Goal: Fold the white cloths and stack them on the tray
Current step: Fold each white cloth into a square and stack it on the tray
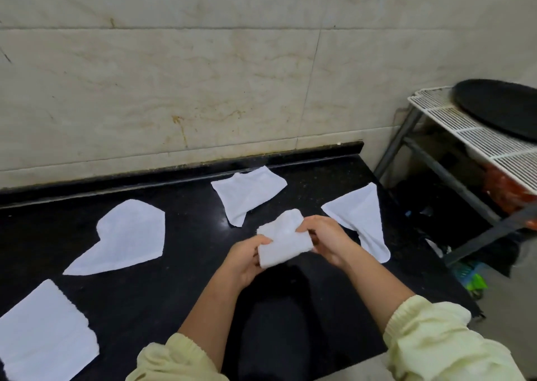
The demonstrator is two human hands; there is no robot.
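A small folded white cloth (283, 239) is held above the black counter (180, 267), my left hand (247, 260) gripping its lower left edge and my right hand (327, 239) pinching its right side. Several other white cloths lie flat on the counter: one at the near left (43, 334), one at mid left (130, 238), one at the back (247, 193) and one at the right (360, 220). A dark round tray (499, 107) rests on a white wire rack (470, 136) at the far right.
A tiled wall (203, 75) rises behind the counter. The counter's right edge drops off beside the rack, with dark clutter and a green item (473, 282) on the floor below. The rack's metal legs (436, 171) stand close to the counter's corner.
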